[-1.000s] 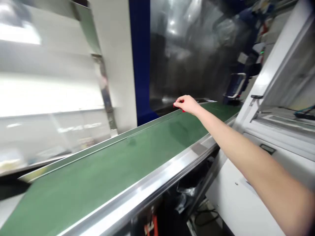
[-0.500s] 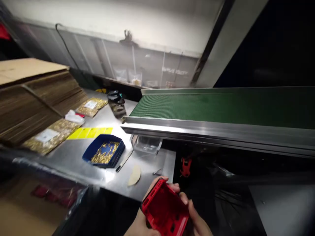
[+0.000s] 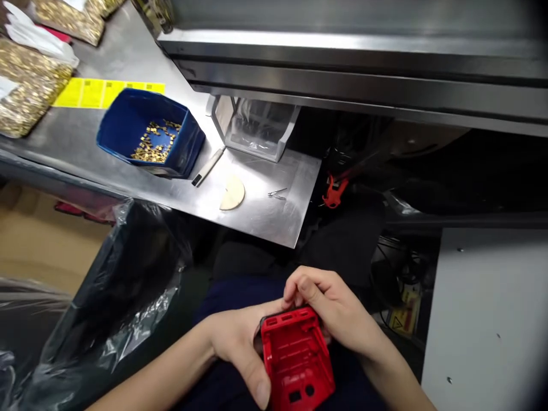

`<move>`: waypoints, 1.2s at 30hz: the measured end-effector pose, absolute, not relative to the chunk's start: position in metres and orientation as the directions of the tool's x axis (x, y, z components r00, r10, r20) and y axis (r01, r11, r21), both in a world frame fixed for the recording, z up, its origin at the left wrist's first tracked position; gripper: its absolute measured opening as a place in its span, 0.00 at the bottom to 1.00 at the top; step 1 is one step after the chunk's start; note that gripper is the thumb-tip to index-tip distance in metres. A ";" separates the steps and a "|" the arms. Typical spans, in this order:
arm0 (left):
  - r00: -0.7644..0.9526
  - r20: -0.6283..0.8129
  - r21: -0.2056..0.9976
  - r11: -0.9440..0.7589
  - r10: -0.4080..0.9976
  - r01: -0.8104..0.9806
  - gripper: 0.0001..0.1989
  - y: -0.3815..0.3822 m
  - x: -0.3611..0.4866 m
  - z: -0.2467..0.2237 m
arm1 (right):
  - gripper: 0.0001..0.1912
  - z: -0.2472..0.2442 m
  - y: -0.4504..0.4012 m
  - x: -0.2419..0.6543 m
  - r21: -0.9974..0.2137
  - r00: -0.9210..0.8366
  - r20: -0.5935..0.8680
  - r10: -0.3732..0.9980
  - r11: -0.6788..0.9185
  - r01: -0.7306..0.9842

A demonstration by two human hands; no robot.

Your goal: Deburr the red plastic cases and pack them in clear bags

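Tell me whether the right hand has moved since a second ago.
Yes: the right hand has come from beyond the conveyor's metal rail to its near side.

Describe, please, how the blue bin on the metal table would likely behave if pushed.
The blue bin would probably keep its shape, looking like rigid moulded plastic. The loose golden pieces may shift, lying scattered inside. It might slide over the smooth-looking metal table.

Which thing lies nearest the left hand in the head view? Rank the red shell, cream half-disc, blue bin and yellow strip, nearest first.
1. Red shell: in the left hand.
2. Cream half-disc: ahead, on the metal table.
3. Blue bin: ahead, left of the half-disc.
4. Yellow strip: beyond the bin, farther left.
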State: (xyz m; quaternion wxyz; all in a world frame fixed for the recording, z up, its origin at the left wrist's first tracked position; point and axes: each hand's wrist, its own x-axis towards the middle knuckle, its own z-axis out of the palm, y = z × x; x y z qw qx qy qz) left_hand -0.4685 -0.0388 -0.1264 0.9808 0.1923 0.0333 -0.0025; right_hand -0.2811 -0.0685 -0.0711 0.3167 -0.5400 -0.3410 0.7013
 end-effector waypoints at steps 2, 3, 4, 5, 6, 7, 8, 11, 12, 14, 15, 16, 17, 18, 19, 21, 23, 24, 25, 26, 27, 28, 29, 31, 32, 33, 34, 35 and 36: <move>0.996 -0.071 0.359 0.930 -0.057 0.079 0.36 -0.035 -0.462 -0.129 | 0.22 -0.073 -0.068 -0.279 -0.826 -0.212 -0.539 0.815 -0.561 -0.059; 0.994 -0.073 0.338 0.936 -0.080 0.100 0.34 -0.035 -0.460 -0.130 | 0.22 -0.074 -0.069 -0.277 -0.830 -0.207 -0.534 0.820 -0.555 -0.057; 0.993 -0.073 0.318 0.941 -0.092 0.111 0.33 -0.034 -0.458 -0.131 | 0.22 -0.076 -0.070 -0.276 -0.832 -0.202 -0.530 0.823 -0.552 -0.063; 0.992 -0.075 0.307 0.944 -0.100 0.118 0.32 -0.034 -0.456 -0.132 | 0.22 -0.077 -0.071 -0.274 -0.830 -0.198 -0.531 0.824 -0.552 -0.073; 0.991 -0.079 0.305 0.944 -0.106 0.125 0.32 -0.034 -0.454 -0.132 | 0.22 -0.079 -0.072 -0.273 -0.829 -0.194 -0.532 0.825 -0.554 -0.083; 0.990 -0.087 0.311 0.941 -0.113 0.134 0.31 -0.033 -0.453 -0.132 | 0.23 -0.081 -0.073 -0.272 -0.827 -0.187 -0.533 0.825 -0.554 -0.092; 0.988 -0.096 0.322 0.936 -0.121 0.146 0.29 -0.032 -0.451 -0.132 | 0.23 -0.083 -0.073 -0.271 -0.828 -0.180 -0.532 0.828 -0.553 -0.098; 0.983 -0.107 0.361 0.915 -0.152 0.181 0.28 -0.026 -0.446 -0.131 | 0.24 -0.088 -0.076 -0.268 -0.832 -0.174 -0.522 0.835 -0.543 -0.113; 0.981 -0.106 0.368 0.910 -0.161 0.189 0.29 -0.025 -0.445 -0.131 | 0.24 -0.090 -0.077 -0.268 -0.832 -0.162 -0.523 0.837 -0.542 -0.118; 0.980 -0.116 0.363 0.912 -0.161 0.193 0.33 -0.023 -0.444 -0.132 | 0.25 -0.092 -0.079 -0.267 -0.839 -0.093 -0.524 0.847 -0.532 -0.111; 0.980 -0.124 0.345 0.919 -0.158 0.192 0.37 -0.023 -0.444 -0.132 | 0.25 -0.093 -0.080 -0.267 -0.847 -0.039 -0.522 0.852 -0.523 -0.097; 0.979 -0.135 0.319 0.928 -0.155 0.192 0.40 -0.023 -0.444 -0.132 | 0.26 -0.094 -0.082 -0.267 -0.855 0.022 -0.515 0.857 -0.512 -0.076; 0.977 -0.148 0.293 0.937 -0.154 0.192 0.43 -0.023 -0.444 -0.132 | 0.26 -0.094 -0.083 -0.267 -0.864 0.074 -0.503 0.861 -0.501 -0.054; 0.975 -0.159 0.273 0.942 -0.154 0.194 0.44 -0.023 -0.443 -0.132 | 0.26 -0.095 -0.084 -0.267 -0.870 0.106 -0.493 0.863 -0.492 -0.041; 0.974 -0.167 0.265 0.944 -0.155 0.196 0.44 -0.023 -0.443 -0.132 | 0.26 -0.095 -0.085 -0.267 -0.871 0.114 -0.491 0.864 -0.489 -0.050; 0.974 -0.165 0.281 0.939 -0.158 0.200 0.38 -0.022 -0.442 -0.131 | 0.25 -0.096 -0.086 -0.267 -0.862 0.068 -0.503 0.862 -0.494 -0.117; 0.974 -0.151 0.299 0.931 -0.170 0.209 0.31 -0.022 -0.441 -0.129 | 0.24 -0.096 -0.088 -0.267 -0.843 0.006 -0.516 0.857 -0.506 -0.184; 0.973 -0.148 0.297 0.930 -0.178 0.215 0.30 -0.022 -0.440 -0.129 | 0.24 -0.096 -0.089 -0.267 -0.839 -0.003 -0.518 0.855 -0.508 -0.196; 0.972 -0.151 0.285 0.933 -0.180 0.218 0.30 -0.023 -0.440 -0.129 | 0.24 -0.096 -0.090 -0.267 -0.841 0.003 -0.517 0.856 -0.507 -0.191; 0.971 -0.161 0.267 0.940 -0.175 0.214 0.31 -0.025 -0.441 -0.130 | 0.24 -0.096 -0.091 -0.267 -0.848 0.022 -0.512 0.859 -0.501 -0.174; 0.970 -0.174 0.248 0.946 -0.168 0.209 0.34 -0.027 -0.442 -0.131 | 0.24 -0.097 -0.092 -0.267 -0.857 0.047 -0.503 0.863 -0.492 -0.152; 0.969 -0.186 0.234 0.950 -0.163 0.205 0.37 -0.028 -0.443 -0.131 | 0.24 -0.097 -0.093 -0.267 -0.866 0.076 -0.494 0.866 -0.483 -0.129; 0.967 -0.195 0.225 0.953 -0.161 0.204 0.40 -0.030 -0.443 -0.132 | 0.24 -0.098 -0.095 -0.268 -0.872 0.104 -0.487 0.867 -0.477 -0.107; 0.966 -0.204 0.222 0.953 -0.161 0.206 0.42 -0.032 -0.445 -0.133 | 0.25 -0.099 -0.097 -0.269 -0.878 0.165 -0.479 0.862 -0.474 -0.070; 0.965 -0.205 0.224 0.952 -0.161 0.207 0.42 -0.032 -0.445 -0.133 | 0.25 -0.099 -0.098 -0.269 -0.879 0.191 -0.475 0.859 -0.473 -0.060; 0.966 -0.205 0.227 0.953 -0.157 0.203 0.41 -0.032 -0.445 -0.133 | 0.25 -0.099 -0.098 -0.270 -0.879 0.204 -0.475 0.856 -0.473 -0.062; 0.968 -0.202 0.233 0.952 -0.151 0.197 0.40 -0.031 -0.445 -0.132 | 0.24 -0.099 -0.099 -0.270 -0.879 0.200 -0.476 0.856 -0.471 -0.076; 0.970 -0.192 0.244 0.950 -0.149 0.194 0.39 -0.031 -0.445 -0.132 | 0.24 -0.099 -0.100 -0.270 -0.877 0.178 -0.480 0.859 -0.470 -0.098; 0.972 -0.182 0.255 0.948 -0.146 0.190 0.36 -0.030 -0.445 -0.132 | 0.23 -0.099 -0.100 -0.270 -0.874 0.149 -0.484 0.862 -0.469 -0.123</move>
